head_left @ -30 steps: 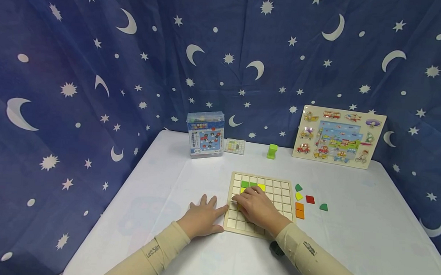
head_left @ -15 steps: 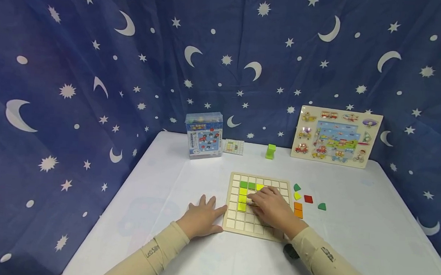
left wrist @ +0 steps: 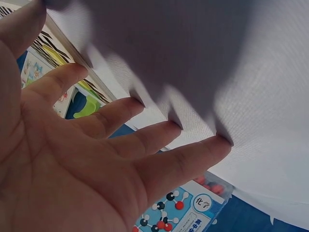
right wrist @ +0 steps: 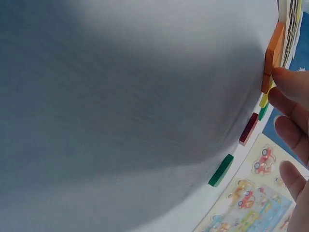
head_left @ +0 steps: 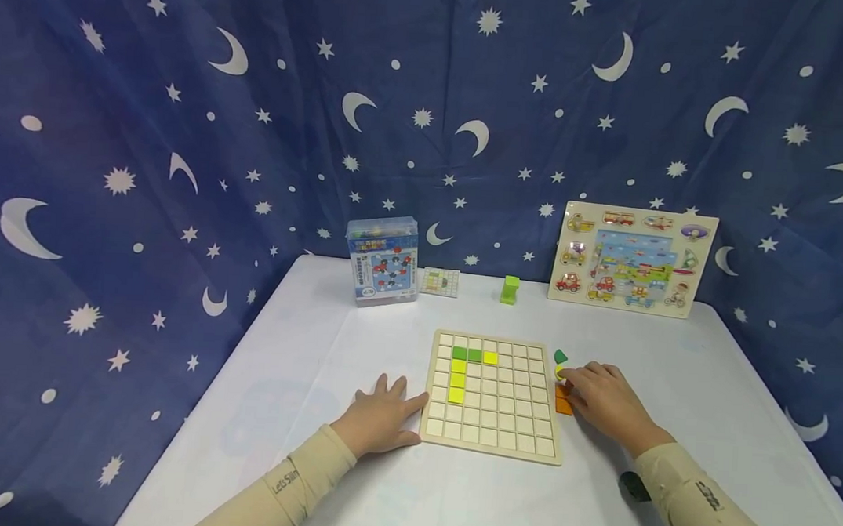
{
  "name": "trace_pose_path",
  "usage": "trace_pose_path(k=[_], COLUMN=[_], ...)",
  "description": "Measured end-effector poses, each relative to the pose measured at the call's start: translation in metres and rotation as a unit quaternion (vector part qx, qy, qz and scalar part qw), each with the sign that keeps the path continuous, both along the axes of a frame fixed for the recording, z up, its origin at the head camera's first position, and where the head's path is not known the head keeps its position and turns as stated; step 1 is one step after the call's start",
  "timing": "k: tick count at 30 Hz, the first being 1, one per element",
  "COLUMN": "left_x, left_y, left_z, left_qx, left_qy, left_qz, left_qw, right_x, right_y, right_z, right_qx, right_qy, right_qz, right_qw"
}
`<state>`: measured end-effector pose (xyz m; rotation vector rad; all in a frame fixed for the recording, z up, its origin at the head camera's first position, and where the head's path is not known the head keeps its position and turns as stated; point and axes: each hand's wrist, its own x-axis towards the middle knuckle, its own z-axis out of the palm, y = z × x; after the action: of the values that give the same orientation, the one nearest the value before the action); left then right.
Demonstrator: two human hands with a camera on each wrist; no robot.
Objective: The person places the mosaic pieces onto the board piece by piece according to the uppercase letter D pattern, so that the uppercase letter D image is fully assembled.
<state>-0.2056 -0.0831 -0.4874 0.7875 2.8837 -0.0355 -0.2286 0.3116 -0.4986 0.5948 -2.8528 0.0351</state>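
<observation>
Wooden grid board: one, pale, squared into cells, lying flat on the white-covered counter in front of the person, between the two hands. Fitted in its cells: two green tiles side by side near the upper left, one yellow tile to their right in the same row, and a column of three yellow tiles beneath the left green one.

Left hand: fingers straight and spread, fingertips on the counter; index finger touching the board's left edge, thumb at its lower left corner.

Right hand: fingers bent, thumb and index finger beside the loose pieces just right of the board; whether they pinch one cannot be told.

Loose pieces: two orange tiles, adjoining; one yellow piece, partly covered by a finger; one green piece beyond it; one red piece and a second green piece, both seen in the right wrist view.

Rear of counter, left to right: clear molecular-model box, upright; patterned grid card; lime-green block; wooden vehicle puzzle, leaning back. Behind: navy moon-and-star curtain.
</observation>
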Motion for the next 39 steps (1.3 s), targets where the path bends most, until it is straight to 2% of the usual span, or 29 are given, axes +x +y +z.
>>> trace_pose_path(k=[14, 31, 39], left_x=[0.001, 0.001, 0.0], left_y=[0.0, -0.001, -0.001], left_z=[-0.001, 0.001, 0.001], left_qx=[0.011, 0.015, 0.014], left_qy=[-0.009, -0.005, -0.007], left_qz=[0.005, 0.004, 0.003], left_qw=[0.9999, 0.9999, 0.9999], right_x=[-0.013, -0.013, -0.01], right_y=[-0.003, 0.001, 0.0], right_z=[0.002, -0.006, 0.001], right_qx=[0.005, -0.006, -0.011], right_qy=[-0.064, -0.039, -0.031], right_qz=[-0.013, -0.007, -0.002], right_qw=[0.9979, 0.9992, 0.9995])
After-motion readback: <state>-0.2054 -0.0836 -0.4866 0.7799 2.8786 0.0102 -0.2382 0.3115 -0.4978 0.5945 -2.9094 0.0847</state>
